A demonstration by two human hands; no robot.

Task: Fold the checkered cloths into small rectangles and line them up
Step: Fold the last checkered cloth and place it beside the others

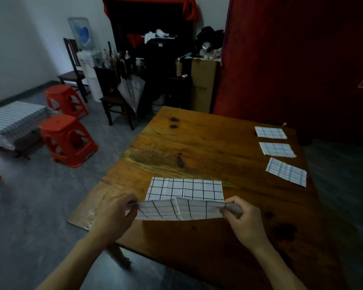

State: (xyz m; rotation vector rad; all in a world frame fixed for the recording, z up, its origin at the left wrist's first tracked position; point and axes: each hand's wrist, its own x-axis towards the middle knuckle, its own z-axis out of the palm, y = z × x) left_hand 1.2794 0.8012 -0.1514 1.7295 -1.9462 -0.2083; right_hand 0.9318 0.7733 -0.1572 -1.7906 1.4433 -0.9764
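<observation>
On the near part of the worktop (208, 143), the left hand (113, 218) and right hand (244, 221) pinch the near corners of a checkered cloth (184, 189), lifting that edge between curled fingers (232, 208). Three folded cloths (277, 149) line the far right edge.

Dim indoor view, brighter on the left, dark on the right

Soft light falls from the far left, paling the wall (19, 38) and grey floor (40, 206); the right side sinks into deep shadow by the red curtain (291, 59); the tabletop (208, 143) shows a dull sheen on its left part and darkens toward the near right corner; wide-angle bending curves the edges; the far clutter is murky; a hazy smear sits at the left edge; the whole is slightly soft.
</observation>
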